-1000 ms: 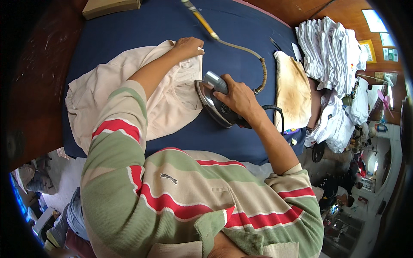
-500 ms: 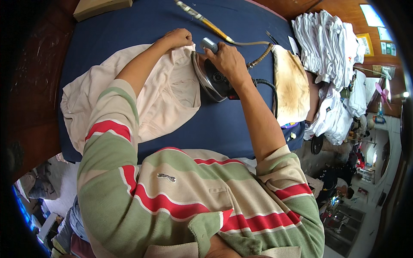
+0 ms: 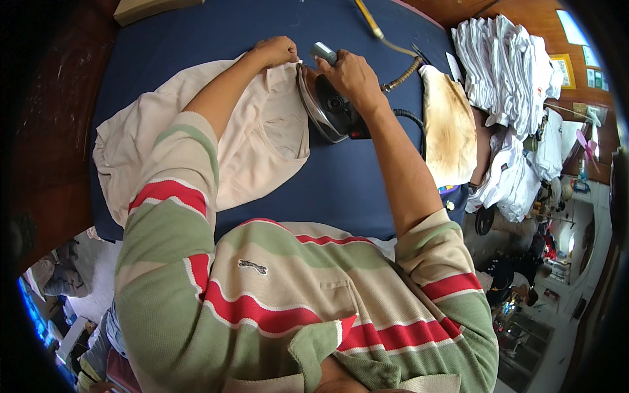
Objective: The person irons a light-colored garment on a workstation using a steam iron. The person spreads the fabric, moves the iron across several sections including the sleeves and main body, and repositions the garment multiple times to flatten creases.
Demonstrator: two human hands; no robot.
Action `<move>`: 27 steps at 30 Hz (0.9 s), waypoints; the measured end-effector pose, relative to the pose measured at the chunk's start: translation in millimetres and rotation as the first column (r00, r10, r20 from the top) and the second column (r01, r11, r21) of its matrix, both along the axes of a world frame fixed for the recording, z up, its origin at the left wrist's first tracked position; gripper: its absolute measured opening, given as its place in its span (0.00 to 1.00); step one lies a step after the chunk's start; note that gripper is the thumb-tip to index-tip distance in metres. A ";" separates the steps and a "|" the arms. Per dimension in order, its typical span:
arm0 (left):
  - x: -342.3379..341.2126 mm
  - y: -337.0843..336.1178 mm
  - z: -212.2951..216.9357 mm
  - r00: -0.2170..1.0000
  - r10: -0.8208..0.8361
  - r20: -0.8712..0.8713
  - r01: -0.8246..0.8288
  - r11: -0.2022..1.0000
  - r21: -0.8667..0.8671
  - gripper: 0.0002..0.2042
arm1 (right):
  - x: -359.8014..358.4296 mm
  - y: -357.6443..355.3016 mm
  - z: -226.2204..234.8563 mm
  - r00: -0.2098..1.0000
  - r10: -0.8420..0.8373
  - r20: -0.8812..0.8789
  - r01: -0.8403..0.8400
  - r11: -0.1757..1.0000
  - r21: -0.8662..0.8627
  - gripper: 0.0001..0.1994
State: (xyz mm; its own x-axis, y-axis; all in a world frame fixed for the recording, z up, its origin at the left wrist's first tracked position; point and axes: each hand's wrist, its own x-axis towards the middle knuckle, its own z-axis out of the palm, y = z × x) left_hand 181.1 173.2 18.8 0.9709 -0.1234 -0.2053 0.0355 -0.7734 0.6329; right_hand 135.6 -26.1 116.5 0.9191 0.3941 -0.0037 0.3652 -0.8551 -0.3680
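Observation:
A pale pink garment (image 3: 173,124) lies loosely spread over the blue-covered table, its open edge toward the middle. At the garment's far corner, my left hand (image 3: 275,52) is closed on the fabric edge, fingers curled under and partly hidden. My right hand (image 3: 352,77) wraps round the grey handle of a dark iron (image 3: 322,108) with a shiny metal rim. The iron stands beside the garment's open edge, its rim touching or nearly touching the cloth. Its soleplate is mostly hidden.
A hose (image 3: 403,82) and a black cord (image 3: 414,121) run from the iron. Right of them lies a scorched cream pad (image 3: 449,124). White folded garments (image 3: 501,69) are stacked beyond it. A cardboard box (image 3: 157,8) sits at the far left of the blue table cover (image 3: 236,29).
My right hand and the iron have shifted slightly away and to the right. My left hand has moved slightly away, still on the cloth. The yellow part of the hose has swung to the right.

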 end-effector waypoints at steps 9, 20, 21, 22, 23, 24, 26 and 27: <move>5.2 1.7 -9.4 0.999 0.002 -0.032 -0.002 1.000 -0.014 0.11 | -50.5 -34.7 17.6 0.942 0.281 -0.185 -0.302 0.949 -0.094 0.22; 4.7 0.0 -3.1 0.997 0.018 -0.074 -0.017 1.000 0.007 0.12 | -74.2 -42.9 14.0 0.976 0.130 -0.172 -0.135 0.991 -0.016 0.22; 6.2 0.3 -3.2 0.997 0.014 -0.079 -0.013 1.000 0.008 0.13 | -63.9 -38.8 11.1 0.984 0.093 -0.154 -0.089 0.995 0.034 0.21; 7.6 0.0 -2.0 0.996 0.002 -0.085 0.000 1.000 0.028 0.15 | -53.6 -34.1 7.9 0.989 0.053 -0.139 -0.042 0.996 0.081 0.21; 9.5 -0.8 0.5 0.996 -0.012 -0.091 0.017 0.999 0.051 0.17 | -43.0 -29.5 4.5 0.991 0.048 -0.125 -0.039 0.996 0.078 0.21; 10.3 -2.2 2.5 0.995 -0.026 -0.097 0.033 0.997 0.073 0.19 | -32.2 -24.5 1.2 0.993 0.043 -0.110 -0.035 0.997 0.074 0.20; 14.7 0.2 -0.8 0.994 -0.014 -0.113 0.019 0.999 0.045 0.22 | -14.1 -14.8 -4.8 0.996 0.032 -0.086 -0.025 0.996 0.082 0.20; 15.5 1.1 -2.8 0.993 -0.008 -0.119 0.011 0.999 0.032 0.23 | -6.7 -10.6 -7.0 0.997 0.022 -0.075 -0.015 0.996 0.091 0.19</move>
State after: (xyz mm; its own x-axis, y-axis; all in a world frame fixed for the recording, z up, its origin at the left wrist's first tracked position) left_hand 196.6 174.3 16.1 0.9383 -0.1240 -0.3227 0.1013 -0.7939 0.5995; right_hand 128.9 -36.7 109.5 0.9099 0.4132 -0.0368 0.3490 -0.8105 -0.4704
